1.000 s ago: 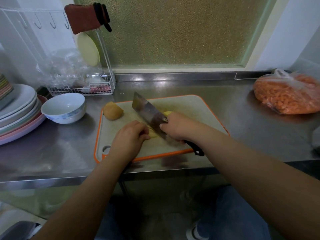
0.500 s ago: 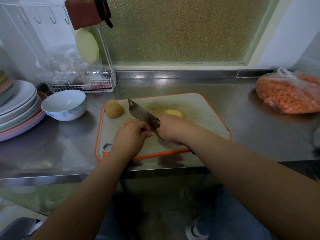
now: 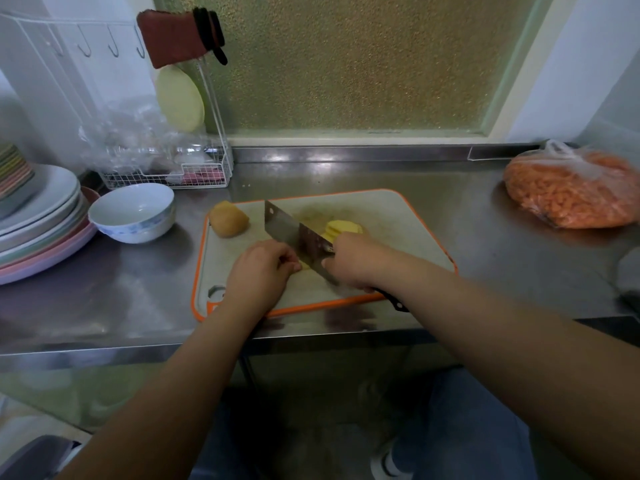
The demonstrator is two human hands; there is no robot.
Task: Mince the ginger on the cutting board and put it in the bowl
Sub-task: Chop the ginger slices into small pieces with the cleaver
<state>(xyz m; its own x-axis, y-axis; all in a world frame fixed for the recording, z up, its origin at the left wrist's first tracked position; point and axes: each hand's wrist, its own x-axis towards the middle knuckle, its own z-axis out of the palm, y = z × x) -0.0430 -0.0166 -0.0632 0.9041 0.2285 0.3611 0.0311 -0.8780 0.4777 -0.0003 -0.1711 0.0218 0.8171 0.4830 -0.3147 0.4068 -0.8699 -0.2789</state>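
An orange-rimmed cutting board lies on the steel counter. A whole ginger chunk sits at its far left corner. A fanned pile of yellow ginger slices lies just beyond my right hand. My right hand grips the cleaver by its black handle, blade edge down on the board. My left hand is curled, fingertips pressing a small ginger piece against the blade's left side. A white bowl stands empty left of the board.
A stack of plates fills the far left. A wire rack with plastic bags stands behind the bowl. A bag of orange food lies at the right. The counter's front edge runs just below the board.
The cleaver came down from a raised tilt onto the board, then shifted slightly; the fanned slices behind my right hand came into view. My left hand stayed on the ginger piece.
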